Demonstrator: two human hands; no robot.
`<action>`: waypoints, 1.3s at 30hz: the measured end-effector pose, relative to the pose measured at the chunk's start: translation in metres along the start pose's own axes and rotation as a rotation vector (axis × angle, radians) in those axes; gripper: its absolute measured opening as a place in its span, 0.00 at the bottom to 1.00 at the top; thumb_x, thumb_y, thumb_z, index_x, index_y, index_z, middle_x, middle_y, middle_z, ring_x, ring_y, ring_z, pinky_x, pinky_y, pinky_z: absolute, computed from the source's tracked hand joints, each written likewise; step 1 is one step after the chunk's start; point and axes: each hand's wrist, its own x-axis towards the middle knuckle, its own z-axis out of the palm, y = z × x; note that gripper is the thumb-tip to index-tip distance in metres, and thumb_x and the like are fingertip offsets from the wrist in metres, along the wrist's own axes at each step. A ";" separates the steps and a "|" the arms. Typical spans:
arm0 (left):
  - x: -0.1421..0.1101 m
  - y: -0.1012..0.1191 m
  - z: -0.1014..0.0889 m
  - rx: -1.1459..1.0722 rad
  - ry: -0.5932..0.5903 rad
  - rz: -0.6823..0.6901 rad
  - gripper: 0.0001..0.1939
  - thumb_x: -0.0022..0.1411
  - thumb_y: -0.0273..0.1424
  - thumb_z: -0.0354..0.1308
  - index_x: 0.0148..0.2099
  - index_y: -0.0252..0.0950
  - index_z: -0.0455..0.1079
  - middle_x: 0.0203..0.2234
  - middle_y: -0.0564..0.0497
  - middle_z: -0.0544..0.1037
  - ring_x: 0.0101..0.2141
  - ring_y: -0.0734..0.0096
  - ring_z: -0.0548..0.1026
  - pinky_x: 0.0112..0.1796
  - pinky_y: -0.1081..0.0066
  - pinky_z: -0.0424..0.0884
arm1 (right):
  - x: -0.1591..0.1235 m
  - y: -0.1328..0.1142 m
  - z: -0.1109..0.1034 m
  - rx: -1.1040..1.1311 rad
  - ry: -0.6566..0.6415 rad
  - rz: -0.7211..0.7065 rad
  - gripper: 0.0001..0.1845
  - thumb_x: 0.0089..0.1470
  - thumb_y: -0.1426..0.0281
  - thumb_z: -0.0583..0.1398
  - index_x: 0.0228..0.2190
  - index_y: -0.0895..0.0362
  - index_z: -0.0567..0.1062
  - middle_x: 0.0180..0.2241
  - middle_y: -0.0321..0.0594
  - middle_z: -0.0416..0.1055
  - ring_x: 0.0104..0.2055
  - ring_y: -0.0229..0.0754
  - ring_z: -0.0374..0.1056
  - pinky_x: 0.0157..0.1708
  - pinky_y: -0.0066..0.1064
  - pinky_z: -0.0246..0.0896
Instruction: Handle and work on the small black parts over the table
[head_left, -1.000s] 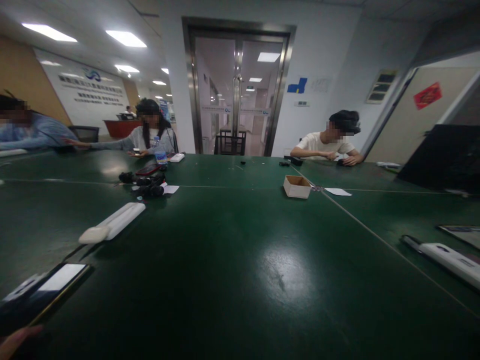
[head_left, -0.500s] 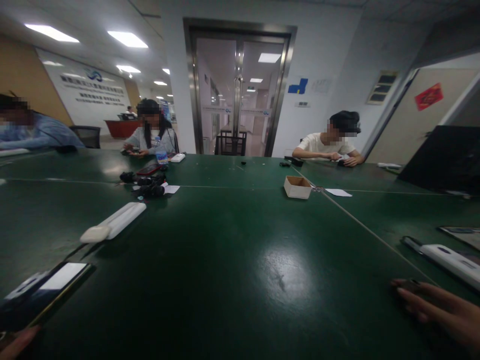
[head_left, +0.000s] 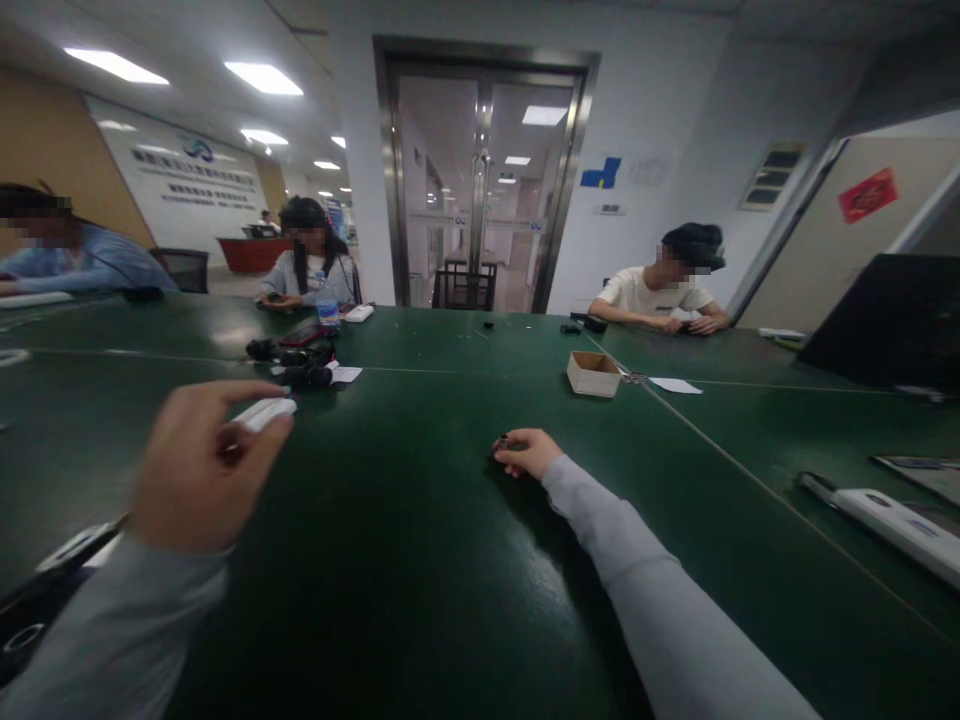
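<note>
My right hand [head_left: 531, 452] is closed in a pinch over the middle of the green table [head_left: 420, 560]. Between its fingertips is a small dark cylindrical object [head_left: 502, 441], too small to name. Raised over the left side, my left hand [head_left: 199, 465] curves with thumb and forefinger apart. A white power strip [head_left: 264, 412] shows through the gap behind these fingers, and the hand hides most of it. Whether the curled lower fingers cover anything I cannot see. Below the left wrist, a phone [head_left: 75, 550] is partly covered by the sleeve.
An open white box [head_left: 594, 376] stands beyond my right hand, beside a paper sheet [head_left: 676, 385]. Black devices [head_left: 304, 372] and a water bottle [head_left: 328, 312] sit back left. Another white power strip [head_left: 892, 525] lies right. Three people sit along the far side.
Both hands have come in from the lower corners. My right hand moved left and forward to the table's middle with the small object; my left rose in front of the power strip.
</note>
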 end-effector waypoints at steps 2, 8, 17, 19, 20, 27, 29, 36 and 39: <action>0.015 0.010 0.037 -0.041 -0.108 0.064 0.13 0.54 0.36 0.53 0.43 0.41 0.65 0.40 0.49 0.62 0.26 0.76 0.66 0.29 0.69 0.70 | 0.025 0.001 0.021 0.011 0.059 -0.071 0.08 0.41 0.77 0.62 0.29 0.63 0.72 0.20 0.34 0.67 0.17 0.29 0.60 0.16 0.21 0.58; 0.031 0.023 0.164 -0.227 -0.479 0.081 0.14 0.52 0.31 0.54 0.43 0.40 0.66 0.43 0.49 0.59 0.26 0.80 0.68 0.35 0.68 0.70 | 0.059 0.012 0.043 -0.133 0.212 -0.185 0.12 0.40 0.69 0.64 0.31 0.59 0.75 0.23 0.35 0.69 0.20 0.31 0.62 0.20 0.23 0.57; -0.002 0.013 0.252 -0.567 -0.618 0.105 0.09 0.53 0.26 0.51 0.35 0.38 0.72 0.31 0.51 0.72 0.35 0.71 0.70 0.42 0.69 0.67 | 0.059 0.011 0.036 -0.380 0.249 -0.272 0.12 0.32 0.69 0.66 0.25 0.59 0.75 0.25 0.34 0.67 0.25 0.34 0.61 0.26 0.26 0.57; -0.006 0.001 0.259 -0.617 -0.586 -0.003 0.09 0.52 0.29 0.53 0.36 0.38 0.72 0.32 0.51 0.73 0.33 0.72 0.71 0.39 0.70 0.69 | 0.059 0.010 0.038 -0.325 0.254 -0.279 0.11 0.32 0.69 0.66 0.24 0.59 0.74 0.23 0.33 0.67 0.24 0.33 0.61 0.24 0.25 0.57; -0.007 -0.004 0.263 -0.646 -0.578 -0.044 0.09 0.52 0.29 0.53 0.36 0.38 0.72 0.32 0.51 0.73 0.32 0.72 0.72 0.38 0.70 0.69 | 0.059 0.009 0.039 -0.284 0.254 -0.275 0.11 0.32 0.69 0.66 0.24 0.59 0.73 0.22 0.33 0.67 0.22 0.32 0.61 0.23 0.24 0.57; -0.007 -0.014 0.281 -0.760 -0.533 -0.258 0.13 0.45 0.31 0.60 0.36 0.34 0.68 0.27 0.49 0.75 0.29 0.70 0.74 0.34 0.70 0.70 | 0.068 0.011 0.038 0.134 0.159 -0.185 0.12 0.37 0.78 0.62 0.29 0.61 0.69 0.17 0.30 0.65 0.13 0.31 0.61 0.12 0.22 0.56; -0.006 -0.014 0.283 -0.787 -0.564 -0.312 0.13 0.44 0.33 0.61 0.33 0.34 0.67 0.24 0.49 0.75 0.28 0.70 0.74 0.32 0.70 0.71 | 0.071 0.012 0.034 0.193 0.128 -0.208 0.12 0.37 0.80 0.62 0.30 0.61 0.69 0.16 0.30 0.65 0.14 0.31 0.62 0.13 0.21 0.58; 0.001 -0.009 0.280 -0.836 -0.612 -0.446 0.14 0.44 0.37 0.62 0.30 0.31 0.69 0.21 0.49 0.75 0.22 0.73 0.72 0.26 0.73 0.69 | 0.076 0.016 0.022 0.419 0.111 -0.216 0.14 0.43 0.79 0.60 0.36 0.60 0.72 0.21 0.32 0.66 0.19 0.31 0.66 0.19 0.21 0.65; 0.002 -0.008 0.278 -0.841 -0.625 -0.460 0.14 0.45 0.38 0.61 0.30 0.31 0.70 0.20 0.49 0.75 0.21 0.74 0.72 0.25 0.74 0.68 | 0.078 0.018 0.022 0.480 0.138 -0.181 0.16 0.42 0.80 0.60 0.37 0.60 0.70 0.24 0.35 0.68 0.20 0.32 0.68 0.20 0.22 0.66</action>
